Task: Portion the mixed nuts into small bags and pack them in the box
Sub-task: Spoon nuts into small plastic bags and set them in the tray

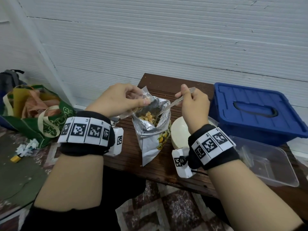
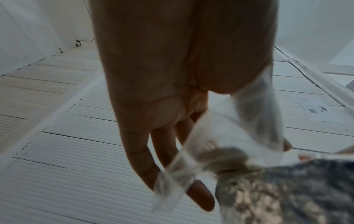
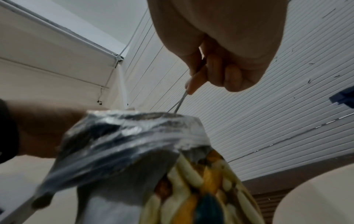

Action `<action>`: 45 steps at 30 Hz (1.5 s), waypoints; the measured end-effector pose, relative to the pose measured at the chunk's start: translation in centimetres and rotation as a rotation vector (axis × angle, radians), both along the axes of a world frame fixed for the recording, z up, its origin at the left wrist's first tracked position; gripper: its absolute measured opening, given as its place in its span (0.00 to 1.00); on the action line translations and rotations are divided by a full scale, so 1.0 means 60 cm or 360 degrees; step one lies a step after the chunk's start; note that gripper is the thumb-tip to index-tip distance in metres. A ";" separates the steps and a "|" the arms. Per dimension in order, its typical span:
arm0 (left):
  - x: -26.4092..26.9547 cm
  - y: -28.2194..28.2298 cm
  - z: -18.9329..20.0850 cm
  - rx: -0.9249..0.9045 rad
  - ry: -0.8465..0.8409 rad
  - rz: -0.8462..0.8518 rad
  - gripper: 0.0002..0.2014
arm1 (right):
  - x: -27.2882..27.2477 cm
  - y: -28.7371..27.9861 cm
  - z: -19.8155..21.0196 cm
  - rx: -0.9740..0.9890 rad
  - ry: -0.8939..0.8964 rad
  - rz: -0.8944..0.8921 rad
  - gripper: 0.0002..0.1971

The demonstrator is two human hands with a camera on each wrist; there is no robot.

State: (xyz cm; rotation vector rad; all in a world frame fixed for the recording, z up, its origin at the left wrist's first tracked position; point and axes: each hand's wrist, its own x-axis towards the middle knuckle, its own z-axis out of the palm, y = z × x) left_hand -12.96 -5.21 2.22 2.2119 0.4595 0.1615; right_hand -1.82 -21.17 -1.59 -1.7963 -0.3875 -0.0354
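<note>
Above the dark wooden tabletop point(image 1: 168, 169), we hold both hands over the mouth of the foil nut bag point(image 1: 153, 130), which stands upright near the middle, mixed nuts point(image 1: 147, 116) showing inside. Our left hand point(image 1: 120, 99) has thumb and forefinger curled in a pinch on a small clear bag point(image 1: 141, 95), held just beside the far-left rim of the foil bag; the left wrist view shows the clear film draped across the fingers point(image 2: 199, 195) and touching the foil edge.

Our right hand point(image 1: 194, 102) is closed around the handle of a metal spoon point(image 1: 176, 100). Its long axis slants down and to the left, from the fingers into the foil bag's mouth. We cannot see the bowl of the spoon, so whether it is loaded is unclear; probably it is down among the nuts.

Key relation: the small bag's opening lies left of and slightly above the spoon's lower end, and close to it. We judge the next move to be a short lift and swing leftward, handle kept along its present slant.

A white bowl point(image 1: 180, 130) sits just right of the foil bag. Farther right, a blue lidded box point(image 1: 256, 112) stands closed, with a clear plastic container point(image 1: 266, 160) in front of it; nothing is packed yet.
</note>
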 end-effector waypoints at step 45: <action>0.013 -0.015 -0.011 0.0191 -0.0038 0.0087 0.15 | 0.010 -0.001 0.067 0.0604 -0.0338 0.0116 0.15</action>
